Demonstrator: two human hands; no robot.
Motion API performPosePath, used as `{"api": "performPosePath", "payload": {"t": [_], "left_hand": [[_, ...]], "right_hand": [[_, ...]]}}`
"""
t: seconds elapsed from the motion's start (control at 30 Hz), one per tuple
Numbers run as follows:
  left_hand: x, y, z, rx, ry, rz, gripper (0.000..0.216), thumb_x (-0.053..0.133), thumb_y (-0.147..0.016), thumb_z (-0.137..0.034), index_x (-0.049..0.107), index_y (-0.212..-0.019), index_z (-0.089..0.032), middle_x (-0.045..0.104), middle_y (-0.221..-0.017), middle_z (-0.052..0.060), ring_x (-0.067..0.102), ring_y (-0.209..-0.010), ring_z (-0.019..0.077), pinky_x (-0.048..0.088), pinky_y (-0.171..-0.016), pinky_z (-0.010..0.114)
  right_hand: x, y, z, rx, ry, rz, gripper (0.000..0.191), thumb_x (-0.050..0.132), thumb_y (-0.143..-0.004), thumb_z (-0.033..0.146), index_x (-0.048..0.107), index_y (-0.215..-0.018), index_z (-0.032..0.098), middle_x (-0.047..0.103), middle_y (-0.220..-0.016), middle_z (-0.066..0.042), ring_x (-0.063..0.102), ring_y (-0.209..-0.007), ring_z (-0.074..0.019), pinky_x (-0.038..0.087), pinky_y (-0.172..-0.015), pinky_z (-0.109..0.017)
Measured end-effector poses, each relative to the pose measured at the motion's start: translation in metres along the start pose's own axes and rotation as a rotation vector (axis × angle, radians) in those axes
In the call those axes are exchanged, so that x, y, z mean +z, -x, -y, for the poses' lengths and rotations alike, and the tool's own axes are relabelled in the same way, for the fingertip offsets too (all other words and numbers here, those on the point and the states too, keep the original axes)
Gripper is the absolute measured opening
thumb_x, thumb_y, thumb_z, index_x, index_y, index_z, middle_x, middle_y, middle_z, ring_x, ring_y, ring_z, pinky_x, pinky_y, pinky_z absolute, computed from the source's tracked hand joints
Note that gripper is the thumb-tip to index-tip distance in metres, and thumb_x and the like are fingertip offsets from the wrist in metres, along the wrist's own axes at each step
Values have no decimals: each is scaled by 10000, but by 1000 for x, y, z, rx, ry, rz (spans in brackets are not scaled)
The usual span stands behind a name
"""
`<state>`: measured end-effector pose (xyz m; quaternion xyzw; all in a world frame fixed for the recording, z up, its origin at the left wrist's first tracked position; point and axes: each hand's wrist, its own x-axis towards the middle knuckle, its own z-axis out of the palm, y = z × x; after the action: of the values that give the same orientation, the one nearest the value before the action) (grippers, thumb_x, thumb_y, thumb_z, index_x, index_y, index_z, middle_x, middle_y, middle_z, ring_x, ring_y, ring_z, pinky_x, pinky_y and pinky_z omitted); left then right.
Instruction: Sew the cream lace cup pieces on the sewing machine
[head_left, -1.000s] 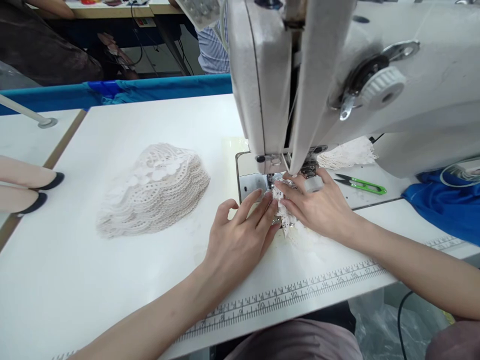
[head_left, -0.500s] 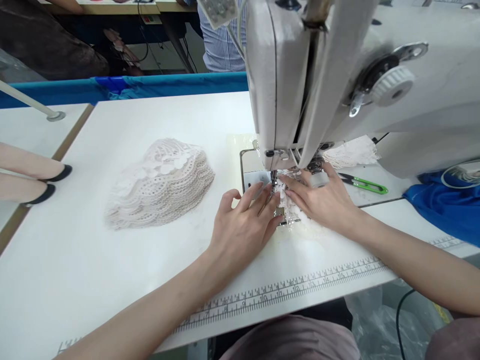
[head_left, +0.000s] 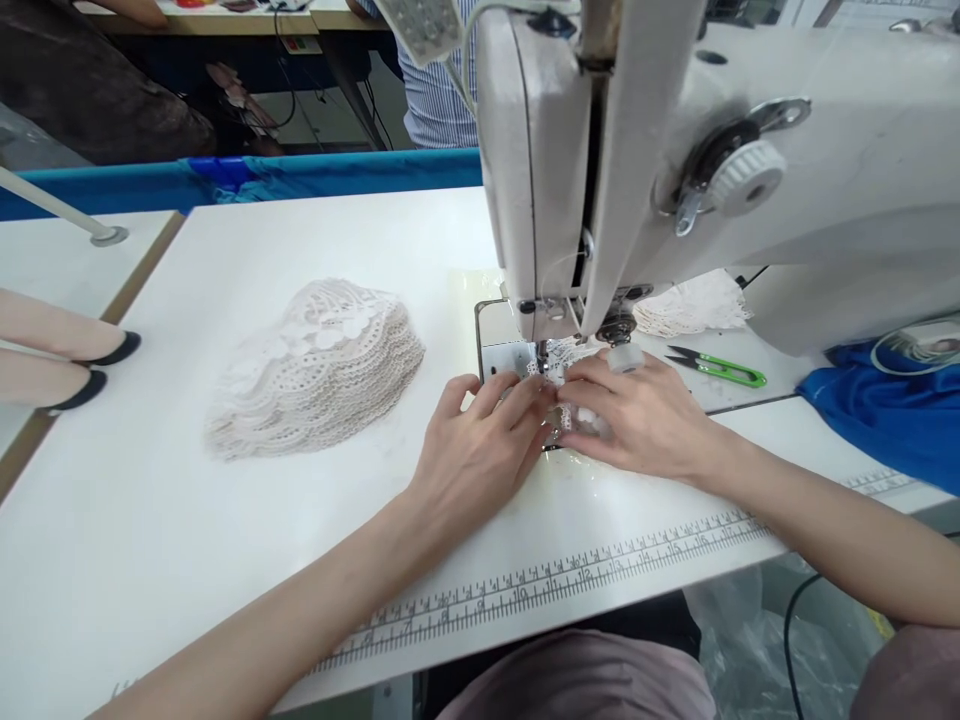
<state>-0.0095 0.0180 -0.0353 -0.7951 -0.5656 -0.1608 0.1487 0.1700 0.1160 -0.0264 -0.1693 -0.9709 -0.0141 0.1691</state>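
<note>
A small piece of white lace (head_left: 564, 352) lies at the presser foot and needle (head_left: 541, 352) of the sewing machine (head_left: 559, 180). My left hand (head_left: 480, 440) is just left of the foot, its fingers bent and closed together on the lace's near edge. From the right, my right hand (head_left: 641, 415) pinches the lace, a bunched part showing between thumb and fingers. Both sets of fingertips almost meet in front of the needle. They partly hide the lace and the metal needle plate (head_left: 491, 325).
A fanned stack of lace pieces (head_left: 322, 375) rests on the left of the white table (head_left: 300, 540). More lace (head_left: 694, 303) lies behind my right hand, beside green thread snips (head_left: 724, 370). Blue cloth (head_left: 885, 405) is at the right. Another person's striped shirt (head_left: 439, 100) shows beyond.
My right hand has drawn slightly towards me and its fingers have closed round the lace, which is now bunched. My left fingers have curled in closer to it. The view has shifted slightly.
</note>
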Motion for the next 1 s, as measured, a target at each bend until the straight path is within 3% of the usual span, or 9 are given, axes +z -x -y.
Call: {"api": "performPosePath", "payload": {"t": [0.07, 0.13, 0.33, 0.43, 0.53, 0.63, 0.8, 1.0], "left_hand": [[-1, -4, 4, 7, 67, 33, 270, 503, -878, -167, 632, -1110, -213, 684, -1118, 41, 607, -997, 231, 384, -818, 410], [1, -9, 9, 5, 118, 60, 281, 502, -861, -182, 634, -1106, -214, 684, -1099, 46, 605, -989, 233, 380, -828, 412], [10, -24, 17, -166, 288, 58, 221, 472, -927, -263, 688, -911, -220, 707, -944, 11, 605, -883, 194, 364, -768, 378], [7, -28, 19, -284, 459, 112, 238, 467, -921, -255, 696, -862, -235, 706, -926, 6, 591, -876, 190, 350, -763, 375], [4, -27, 23, -303, 538, 155, 252, 457, -917, -247, 708, -898, -257, 706, -959, 7, 584, -913, 198, 342, -796, 392], [5, -20, 24, -215, 438, 103, 249, 470, -923, -233, 712, -873, -264, 710, -977, 2, 591, -921, 194, 344, -812, 403], [5, -4, 15, 150, -12, -131, 186, 544, -900, -161, 673, -1008, -241, 723, -1026, -20, 626, -955, 188, 357, -826, 389], [-7, 3, 1, 177, -191, -35, 231, 524, -922, -182, 627, -1122, -132, 695, -1124, 70, 607, -1103, 222, 390, -846, 380]], "right_hand": [[1, -1, 1, 36, -14, 16, 197, 514, -898, 258, 674, -962, 163, 681, -955, -60, 567, -789, -173, 344, -625, -287], [4, -2, 1, 57, -27, -4, 222, 455, -907, 164, 672, -954, 171, 682, -923, -46, 559, -746, -158, 330, -604, -274], [13, -3, -1, 147, -36, -68, 333, 339, -981, 224, 659, -969, 132, 660, -748, -60, 534, -657, -168, 333, -594, -275], [16, -3, -1, 161, -68, -52, 279, 436, -949, 292, 658, -988, 127, 665, -795, -70, 563, -741, -193, 364, -632, -286], [16, -2, -4, 152, -105, -65, 235, 470, -919, 239, 668, -1016, 159, 677, -888, -57, 577, -799, -188, 387, -683, -293], [14, -2, -5, 103, -130, -94, 251, 450, -914, 188, 689, -991, 192, 687, -909, -38, 584, -825, -180, 399, -730, -306], [11, 0, -3, -92, -46, -161, 243, 466, -895, 147, 705, -900, 190, 724, -1002, -10, 597, -862, -177, 416, -772, -326], [9, 1, -2, -128, -44, -140, 226, 492, -875, 126, 706, -887, 196, 735, -1000, 11, 618, -891, -166, 428, -917, -354]]}}
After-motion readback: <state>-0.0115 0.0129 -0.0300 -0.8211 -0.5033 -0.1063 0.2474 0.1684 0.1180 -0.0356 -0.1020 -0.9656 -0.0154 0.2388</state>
